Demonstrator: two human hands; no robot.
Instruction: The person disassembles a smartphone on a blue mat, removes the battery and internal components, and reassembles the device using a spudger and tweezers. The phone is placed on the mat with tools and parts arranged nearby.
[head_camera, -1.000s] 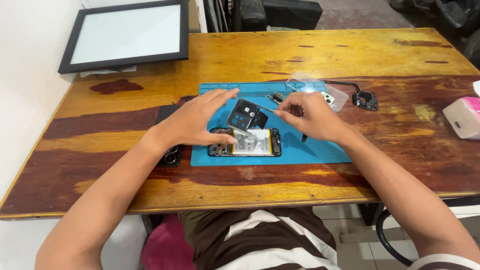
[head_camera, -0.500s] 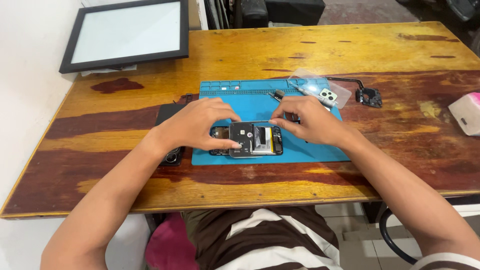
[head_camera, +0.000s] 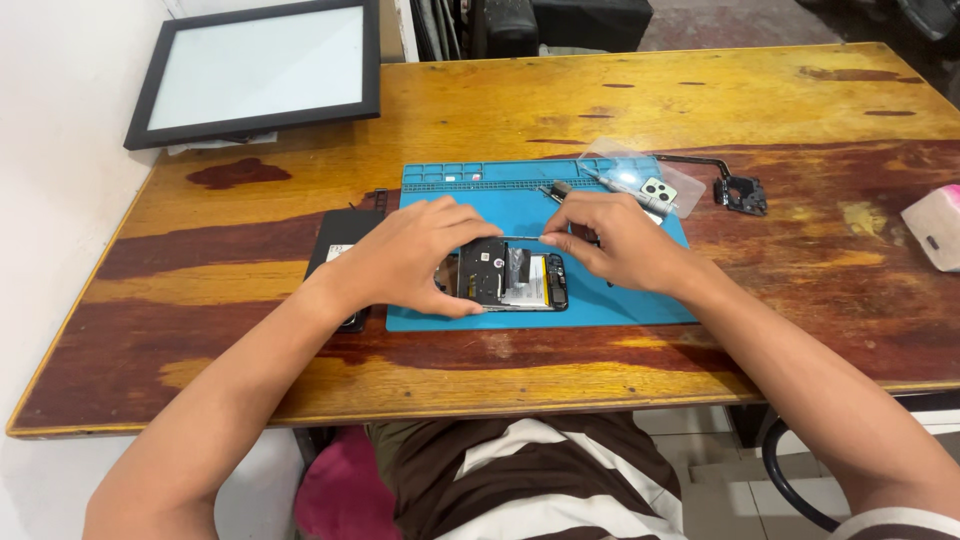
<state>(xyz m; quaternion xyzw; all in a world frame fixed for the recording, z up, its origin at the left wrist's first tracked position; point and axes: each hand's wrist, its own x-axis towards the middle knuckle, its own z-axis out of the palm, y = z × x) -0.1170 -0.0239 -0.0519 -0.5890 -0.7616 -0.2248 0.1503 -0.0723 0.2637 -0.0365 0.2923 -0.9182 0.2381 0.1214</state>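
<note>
On the blue work mat (head_camera: 620, 300) spread over the wooden table (head_camera: 600, 100), an opened phone (head_camera: 512, 279) is laid flat with its back removed, so that the dark circuit section and the pale battery are exposed. The phone is gripped at its left end by the left hand (head_camera: 410, 255), whose fingers are curled around the edge with the thumb pressed on the near side. The upper right edge of the phone is pinched by the right hand (head_camera: 615, 240), its fingertips nearly closed together on the thin rim; whether a tool is also held there cannot be told. Just beyond the right hand, on the far right corner of the mat, a clear plastic cover (head_camera: 645, 175) with a pale green camera piece (head_camera: 658, 190) is seen. A small black part with a cable (head_camera: 740, 190) is set on the bare wood beside the mat. A dark flat device (head_camera: 340, 235) is partly hidden under the left forearm, and a black-framed panel (head_camera: 260, 70) is placed at the far left of the table. A pink object (head_camera: 935, 225) is seen at the right edge.
</note>
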